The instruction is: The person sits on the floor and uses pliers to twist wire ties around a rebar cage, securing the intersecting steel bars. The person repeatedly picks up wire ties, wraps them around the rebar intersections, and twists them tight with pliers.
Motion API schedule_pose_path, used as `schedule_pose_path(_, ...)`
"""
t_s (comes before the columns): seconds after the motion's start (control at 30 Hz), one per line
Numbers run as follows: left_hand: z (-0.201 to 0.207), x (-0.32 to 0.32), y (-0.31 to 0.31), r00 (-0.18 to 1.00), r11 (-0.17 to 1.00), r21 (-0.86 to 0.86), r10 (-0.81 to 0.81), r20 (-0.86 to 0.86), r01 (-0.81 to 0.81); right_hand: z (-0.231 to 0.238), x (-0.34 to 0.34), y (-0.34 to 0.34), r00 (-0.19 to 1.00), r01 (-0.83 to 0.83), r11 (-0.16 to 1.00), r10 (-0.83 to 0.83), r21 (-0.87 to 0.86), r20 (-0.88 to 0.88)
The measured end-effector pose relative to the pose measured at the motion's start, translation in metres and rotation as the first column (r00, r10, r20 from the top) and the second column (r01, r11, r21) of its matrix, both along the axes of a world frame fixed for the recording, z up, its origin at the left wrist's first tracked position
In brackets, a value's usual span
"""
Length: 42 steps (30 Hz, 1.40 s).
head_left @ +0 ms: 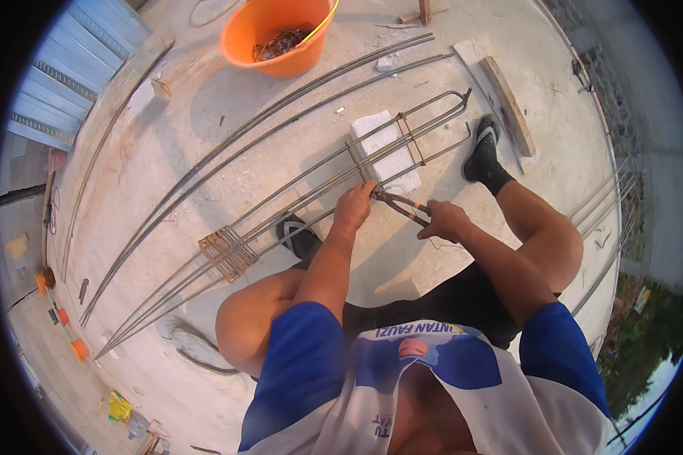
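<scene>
A long rebar cage (303, 196) lies slantwise across the floor in front of me, its far right end resting on a white block (387, 152). My left hand (354, 206) is closed around the cage's near bar, beside a square stirrup. In my right hand (447, 221) are the handles of rebar pincers (404, 203), slightly spread. The pincers' jaws meet the near bar just right of my left fingers; whether they bite on wire cannot be made out. A bundle of stirrups (228, 255) sits around the bars farther left.
Loose long rebars (228, 144) curve beyond the cage. An orange bucket (277, 38) with scrap wire stands at the back. A wooden plank (508, 106) lies right of my foot. Thin tie wires (193, 341) lie near my left knee, and more rods (611, 212) at the far right.
</scene>
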State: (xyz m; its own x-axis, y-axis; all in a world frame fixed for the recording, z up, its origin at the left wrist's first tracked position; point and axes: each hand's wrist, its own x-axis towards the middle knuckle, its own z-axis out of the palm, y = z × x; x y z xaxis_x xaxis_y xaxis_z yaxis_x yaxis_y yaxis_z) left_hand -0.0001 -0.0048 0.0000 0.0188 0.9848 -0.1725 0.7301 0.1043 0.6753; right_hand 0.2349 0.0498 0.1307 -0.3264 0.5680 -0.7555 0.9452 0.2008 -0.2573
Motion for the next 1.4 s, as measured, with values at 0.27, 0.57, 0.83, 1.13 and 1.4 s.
schedule_pose_path(0.27,0.006,-0.017,0.01,0.993,0.981,-0.164,-0.112,-0.032,0.105,-0.004,-0.003,-0.008,0.852,-0.455,0.378,0.449,0.806,0.27)
schedule_pose_path(0.57,0.009,-0.014,0.016,0.992,0.967,-0.233,-0.117,-0.039,0.105,-0.03,-0.001,-0.014,0.962,-0.27,0.881,0.236,0.389,0.134)
schedule_pose_path(0.83,0.005,-0.013,0.015,0.994,0.98,-0.165,-0.111,-0.007,0.108,-0.018,-0.006,-0.001,0.91,0.34,0.658,-0.411,-0.672,0.058)
schedule_pose_path(1.13,0.032,0.003,0.001,0.97,1.0,0.023,0.017,-0.242,-0.012,-0.027,0.004,-0.013,0.654,0.273,0.097,-0.748,-0.957,0.111)
schedule_pose_path(1.4,0.041,0.055,-0.006,0.942,0.912,0.268,-0.258,-0.214,0.311,0.01,-0.007,0.009,0.865,0.368,0.618,-0.501,-0.695,0.013)
